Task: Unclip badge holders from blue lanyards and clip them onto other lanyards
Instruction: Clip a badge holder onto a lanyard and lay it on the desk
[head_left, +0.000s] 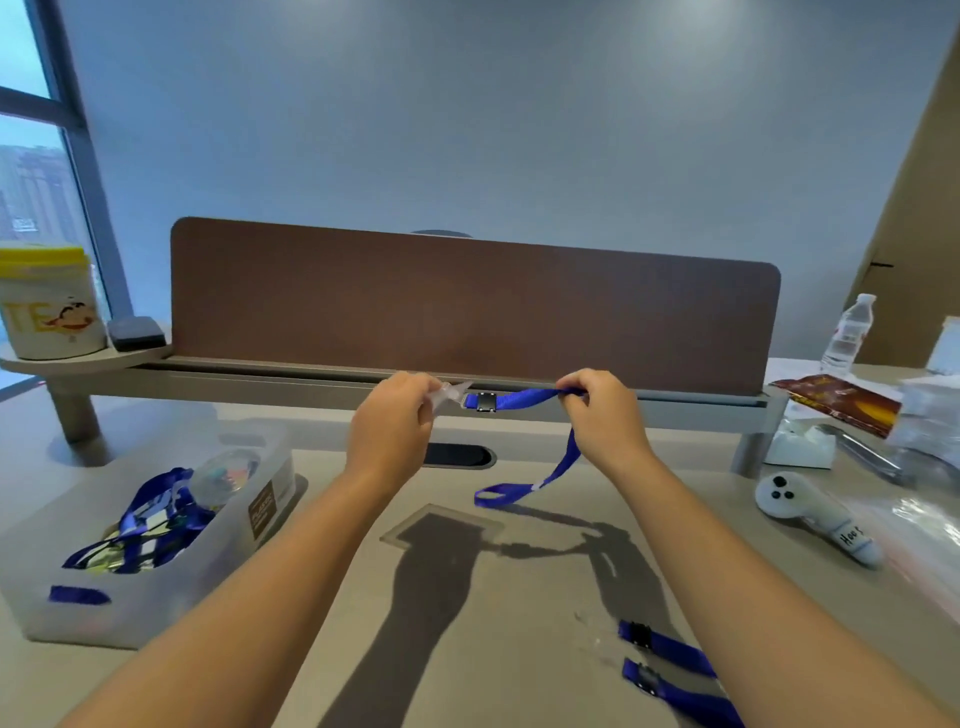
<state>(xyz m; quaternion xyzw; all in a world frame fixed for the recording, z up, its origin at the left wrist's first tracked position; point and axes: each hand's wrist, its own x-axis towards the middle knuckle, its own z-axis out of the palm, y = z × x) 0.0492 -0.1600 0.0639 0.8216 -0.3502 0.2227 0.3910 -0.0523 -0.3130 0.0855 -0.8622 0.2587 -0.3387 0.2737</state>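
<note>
My left hand (392, 415) pinches a clear plastic badge holder clip (451, 391) in the air above the desk. My right hand (602, 410) grips a blue lanyard (524, 397) just right of its black buckle (487, 401); the strap hangs down and its loop (501, 493) rests on the desk. The clip and the lanyard's end meet between my hands. Two more blue lanyards with black buckles (670, 670) lie at the front right, partly under my right forearm. A clear bin (156, 525) at the left holds several blue lanyards and badge holders.
A brown divider panel (467, 306) stands behind a raised shelf. A yellow-lidded tub (49, 301) sits at the far left. At the right are a water bottle (849, 335), a white controller (810, 514), red packets and plastic bags. A cable grommet (457, 456) is in the desk.
</note>
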